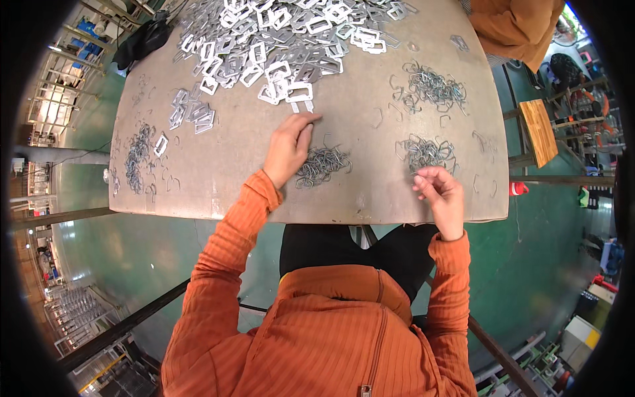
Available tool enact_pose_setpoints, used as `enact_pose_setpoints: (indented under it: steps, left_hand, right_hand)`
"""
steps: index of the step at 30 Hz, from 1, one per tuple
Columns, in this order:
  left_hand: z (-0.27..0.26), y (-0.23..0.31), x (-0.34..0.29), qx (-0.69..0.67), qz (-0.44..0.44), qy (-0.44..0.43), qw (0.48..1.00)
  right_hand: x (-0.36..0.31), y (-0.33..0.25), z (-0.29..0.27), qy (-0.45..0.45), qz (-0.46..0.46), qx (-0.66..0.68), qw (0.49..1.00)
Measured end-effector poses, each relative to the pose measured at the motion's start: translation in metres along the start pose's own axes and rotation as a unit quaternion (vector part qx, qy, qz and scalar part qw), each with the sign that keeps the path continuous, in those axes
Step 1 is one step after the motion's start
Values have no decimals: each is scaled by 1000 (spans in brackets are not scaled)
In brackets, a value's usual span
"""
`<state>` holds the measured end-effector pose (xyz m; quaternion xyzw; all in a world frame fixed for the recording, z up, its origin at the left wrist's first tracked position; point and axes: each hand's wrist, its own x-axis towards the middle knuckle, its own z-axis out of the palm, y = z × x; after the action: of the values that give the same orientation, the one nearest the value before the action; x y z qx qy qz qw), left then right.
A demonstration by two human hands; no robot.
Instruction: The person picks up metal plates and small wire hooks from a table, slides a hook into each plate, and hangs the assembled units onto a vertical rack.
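A big grey-brown table point(225, 153) is filling most of the upper part. Below it, the person's orange top point(331, 344) is showing. On the table's far side, a big heap of metal plates point(254, 46) w/ holes is shining. The L hand point(288, 149) is pointing at that heap's near edge, thumb & 1st finger stretching fwd; can't tell if they're pinching anything. The R hand point(446, 198) is hanging by the near edge of the R wire heap point(430, 152), thumb & fingers curling close; can't tell if a wire bit is b/w them. The far wire heap point(434, 89) is sitting behind that 1. The mid wire heap point(323, 165) is lying just beside the L hand. The L wire heap point(137, 161) is sitting near the table's L side. A small bunch of plates point(202, 118) is lying b/w it & the big heap.
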<state>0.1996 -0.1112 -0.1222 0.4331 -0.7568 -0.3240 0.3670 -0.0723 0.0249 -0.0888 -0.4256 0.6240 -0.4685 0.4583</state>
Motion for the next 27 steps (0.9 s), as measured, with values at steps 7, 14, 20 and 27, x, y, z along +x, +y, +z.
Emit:
enact_pose_setpoints:
  steps: [7,14,20,27]
  left_hand:
    - [-15,-16,16,113,182,-117,970]
    - [-15,-15,20,50,50,-45,996]
    - [-18,8,-14,62,25,-21,998]
    - [19,16,-23,177,268,-153,935]
  right_hand:
    - [-2,6,17,-17,-14,-20,1000]
    - [-3,5,21,-3,-29,-42,999]
    - [36,-35,60,-24,-77,-76,994]
    - [118,-29,101,-81,-197,-135,968]
